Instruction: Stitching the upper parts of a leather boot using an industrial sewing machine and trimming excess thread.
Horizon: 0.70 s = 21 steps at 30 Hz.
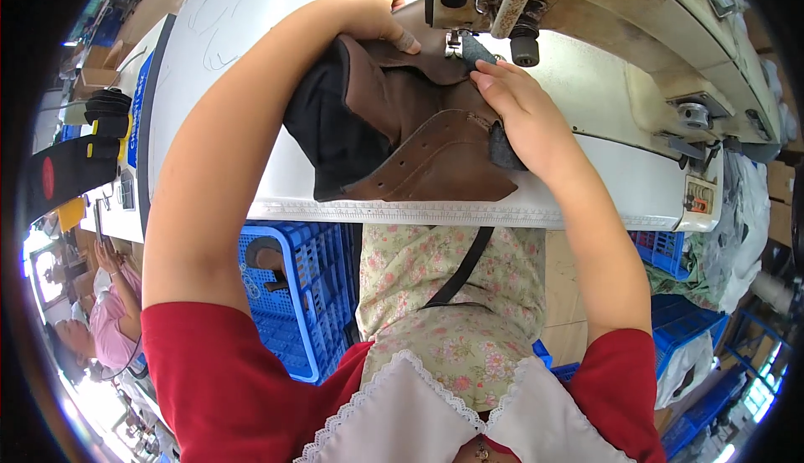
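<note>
A brown leather shoe upper (448, 157) with a row of eyelet holes and black lining (335, 120) lies bunched on the white sewing machine bed. Its far edge reaches the presser foot (453, 44). My left hand (377, 18) holds the upper's far left side, thumb on the leather and the other fingers partly hidden. Close to the right of the foot, my right hand (523, 107) has its fingers together on the leather and a small dark grey strip (477, 51). A second dark grey flap (503, 149) hangs beside that wrist.
The sewing machine arm (636, 28) overhangs the bed at upper right. A ruler strip (402, 212) runs along the front edge. Below left stands a blue crate (306, 312) with things inside; another blue crate (687, 325) is at right. A person in pink (117, 321) sits at far left.
</note>
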Tool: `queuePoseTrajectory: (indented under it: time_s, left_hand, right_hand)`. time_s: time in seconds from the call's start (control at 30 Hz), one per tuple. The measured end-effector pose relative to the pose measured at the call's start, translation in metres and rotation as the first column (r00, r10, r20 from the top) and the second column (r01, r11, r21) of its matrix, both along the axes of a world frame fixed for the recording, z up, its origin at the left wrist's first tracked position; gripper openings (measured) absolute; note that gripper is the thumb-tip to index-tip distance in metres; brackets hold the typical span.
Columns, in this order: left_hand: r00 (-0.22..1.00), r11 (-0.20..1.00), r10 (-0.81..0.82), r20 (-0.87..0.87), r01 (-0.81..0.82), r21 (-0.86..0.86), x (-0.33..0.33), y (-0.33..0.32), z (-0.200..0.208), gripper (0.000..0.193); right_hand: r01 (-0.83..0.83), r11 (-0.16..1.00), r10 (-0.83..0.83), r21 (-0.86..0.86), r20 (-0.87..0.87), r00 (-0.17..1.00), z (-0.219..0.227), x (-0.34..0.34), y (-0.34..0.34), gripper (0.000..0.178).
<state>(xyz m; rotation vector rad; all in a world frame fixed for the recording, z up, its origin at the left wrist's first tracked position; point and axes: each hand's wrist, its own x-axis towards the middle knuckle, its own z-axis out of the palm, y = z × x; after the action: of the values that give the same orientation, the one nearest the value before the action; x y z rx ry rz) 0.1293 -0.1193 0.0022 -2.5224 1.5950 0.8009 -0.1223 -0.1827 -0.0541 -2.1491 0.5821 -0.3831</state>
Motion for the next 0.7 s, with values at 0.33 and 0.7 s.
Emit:
queuePoseTrajectory:
  time_s: [0.33,0.7]
  left_hand:
    - [0.996,0.996,-0.084,0.038,0.083,0.008,0.006,-0.002,0.002,0.049]
    - [1.000,0.982,-0.011,-0.028,0.016,0.188,0.029,-0.023,0.003,0.067]
  right_hand:
    - [0.102,0.984,-0.119,0.145,0.108,0.987,-0.012,0.005,0.012,0.043]
    - [0.198,0.976,-0.209,0.092,0.126,0.970,-0.009,0.014,0.024,0.045]
